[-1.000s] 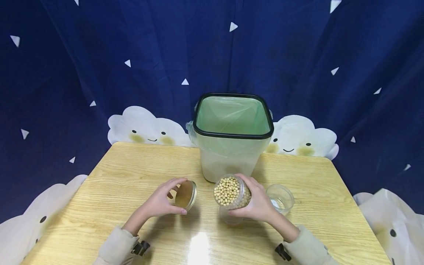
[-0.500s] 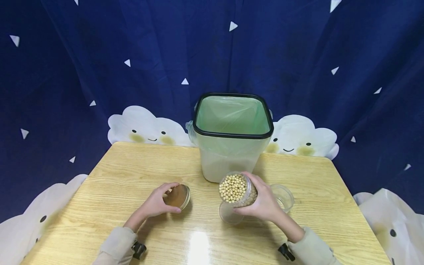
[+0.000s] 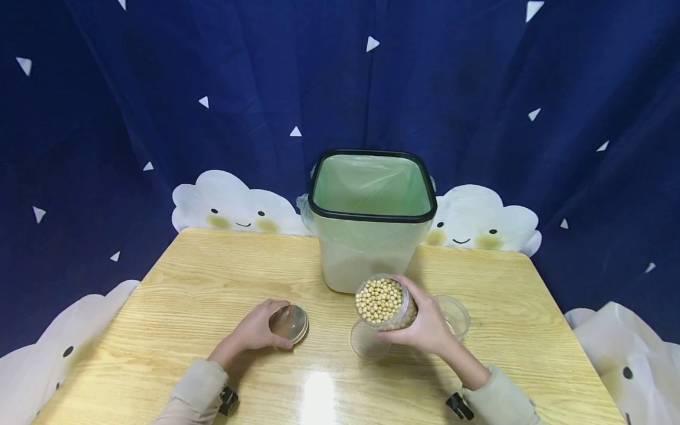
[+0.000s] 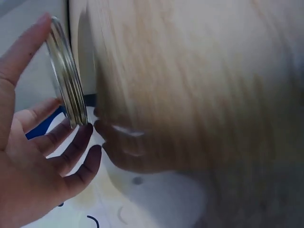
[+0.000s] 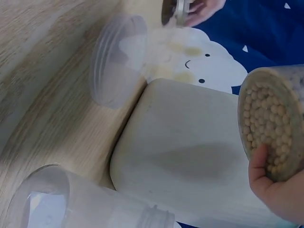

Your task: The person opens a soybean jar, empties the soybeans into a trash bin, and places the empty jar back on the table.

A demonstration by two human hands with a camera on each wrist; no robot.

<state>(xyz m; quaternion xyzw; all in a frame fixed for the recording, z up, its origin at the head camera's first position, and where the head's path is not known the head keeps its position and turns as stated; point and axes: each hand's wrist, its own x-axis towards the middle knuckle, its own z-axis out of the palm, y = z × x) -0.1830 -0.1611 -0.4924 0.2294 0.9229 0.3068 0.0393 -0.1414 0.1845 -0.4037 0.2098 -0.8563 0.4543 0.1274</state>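
In the head view my left hand (image 3: 254,328) holds a round, gold-rimmed jar lid (image 3: 289,324) between thumb and fingers, low over the left-middle of the table. The left wrist view shows this lid (image 4: 69,76) edge-on, gripped at its rim. My right hand (image 3: 427,326) grips a clear jar of soybeans (image 3: 379,300), tilted so its round end faces the head camera. Under the jar, a clear plastic lid (image 3: 370,342) lies on the table. Behind the right hand stands a clear empty jar (image 3: 455,313), partly hidden; its threaded neck (image 5: 154,216) shows in the right wrist view.
A pale bin (image 3: 366,254) with a black rim and a green liner stands at the table's back, just beyond the soybean jar. The wooden table (image 3: 223,260) ends at a dark blue curtain (image 3: 244,82) with white clouds.
My left hand has moved left and down toward the table, turning the lid flatter. My right hand has shifted slightly right with the soybean jar, uncovering more of the clear plastic lid.
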